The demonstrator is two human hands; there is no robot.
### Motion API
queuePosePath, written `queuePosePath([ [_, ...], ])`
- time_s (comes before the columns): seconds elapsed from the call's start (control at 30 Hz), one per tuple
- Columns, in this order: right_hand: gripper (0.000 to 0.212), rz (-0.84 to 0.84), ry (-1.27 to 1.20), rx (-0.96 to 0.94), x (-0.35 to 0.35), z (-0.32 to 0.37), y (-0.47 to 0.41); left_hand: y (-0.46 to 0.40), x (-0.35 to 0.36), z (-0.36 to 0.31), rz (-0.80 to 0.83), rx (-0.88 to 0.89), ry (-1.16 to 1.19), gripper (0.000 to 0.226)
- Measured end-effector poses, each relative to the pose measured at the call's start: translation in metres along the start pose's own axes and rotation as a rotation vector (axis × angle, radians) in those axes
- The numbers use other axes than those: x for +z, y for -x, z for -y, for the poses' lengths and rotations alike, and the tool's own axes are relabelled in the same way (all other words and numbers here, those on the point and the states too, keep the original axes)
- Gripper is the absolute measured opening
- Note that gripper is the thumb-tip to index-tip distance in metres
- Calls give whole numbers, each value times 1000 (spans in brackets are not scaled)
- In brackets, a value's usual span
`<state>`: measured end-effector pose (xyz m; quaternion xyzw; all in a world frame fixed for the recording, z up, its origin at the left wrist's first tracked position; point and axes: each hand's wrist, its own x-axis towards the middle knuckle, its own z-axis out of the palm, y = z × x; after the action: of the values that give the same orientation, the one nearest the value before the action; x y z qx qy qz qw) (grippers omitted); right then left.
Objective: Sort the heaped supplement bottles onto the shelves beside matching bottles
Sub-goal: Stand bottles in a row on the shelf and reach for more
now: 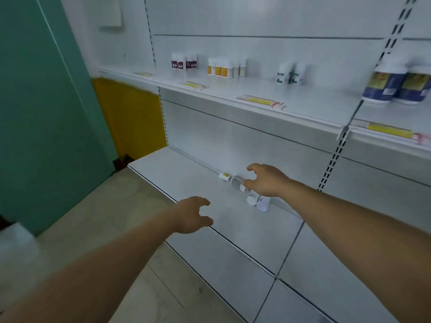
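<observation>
A few small supplement bottles lie on their sides at the back of the lower shelf (pixel 186 173): a yellow-labelled bottle (pixel 224 176), a grey-labelled bottle (pixel 237 183) and white bottles (pixel 257 202). My right hand (pixel 265 180) hovers over them, fingers spread, its fingertips close to the grey-labelled bottle and holding nothing. My left hand (pixel 193 214) is over the shelf's front edge, fingers relaxed and empty. On the upper shelf (pixel 256 89) stand maroon-labelled bottles (pixel 184 61), yellow-labelled bottles (pixel 225 67), green-labelled bottles (pixel 290 73) and large blue bottles (pixel 396 82).
Yellow price tags (pixel 261 101) line the upper shelf's front rail. A slotted upright (pixel 335 148) divides the shelving bays. A teal wall (pixel 42 101) and a yellow panel (pixel 130 117) stand to the left, with tiled floor (pixel 105 206) below.
</observation>
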<state>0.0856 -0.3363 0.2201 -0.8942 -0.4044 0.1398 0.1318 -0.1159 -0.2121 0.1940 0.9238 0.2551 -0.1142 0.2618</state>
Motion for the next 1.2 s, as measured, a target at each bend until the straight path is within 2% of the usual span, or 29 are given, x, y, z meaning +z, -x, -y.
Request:
queuePosePath([
  [0.2,58,64,-70,239,45,-51,-83,-126,-16,39,95,29,-42,64],
  [0.37,50,112,-102,391,95,-81,-122,-220,-22,57,187,134,-112,68],
  [0.57,54,-31,-156,520,133,-71,-148,-317,-13,66,238,347,-234,76],
  [0.7,59,-121,-186,581,171,-68,-173,-372,8,57,169,522,-297,75],
  [0.87,79,14,-76,605,218,-74,-187,-422,51,47,99,694,-439,74],
  [0.93,80,-29,-43,630,228,-76,-188,-433,68,49,82,701,-509,79],
  [1.03,75,-158,-9,716,233,-77,-187,-439,82,52,-61,733,-629,79],
  [1.2,52,-225,-12,759,237,-60,-176,-426,83,66,-244,758,-673,59],
])
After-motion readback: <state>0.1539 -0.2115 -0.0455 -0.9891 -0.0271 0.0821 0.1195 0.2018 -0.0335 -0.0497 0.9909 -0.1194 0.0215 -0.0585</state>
